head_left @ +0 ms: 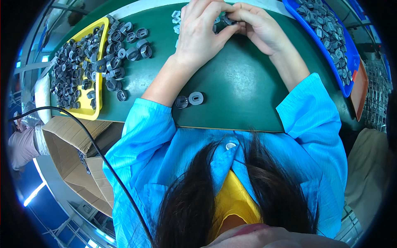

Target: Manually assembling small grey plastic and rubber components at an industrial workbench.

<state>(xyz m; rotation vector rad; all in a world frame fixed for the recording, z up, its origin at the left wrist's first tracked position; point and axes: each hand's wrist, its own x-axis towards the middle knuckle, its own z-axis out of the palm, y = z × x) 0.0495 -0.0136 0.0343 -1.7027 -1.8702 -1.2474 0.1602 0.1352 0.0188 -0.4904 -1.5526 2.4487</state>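
At the far middle of the table, both hands meet around a small dark grey plastic part [226, 20]. My left hand [197, 35] is closed on it, index finger and thumb curving round it from the left. From the other side my right hand [264, 31] pinches the same part; its fingertips are partly hidden. Small pale, translucent pieces [176, 18] lie just left of and behind my left hand, which covers some of them. Nearer to me, two grey oval parts [195, 98] rest side by side by my left forearm.
A yellow tray [98, 91] at the left holds many dark grey parts, with loose ones [118, 62] heaped beside it on the green table [244, 95]. The blue tray [351, 62] at the right is full of grey parts. A cardboard box [78, 165] stands below left, near a black cable [89, 138].
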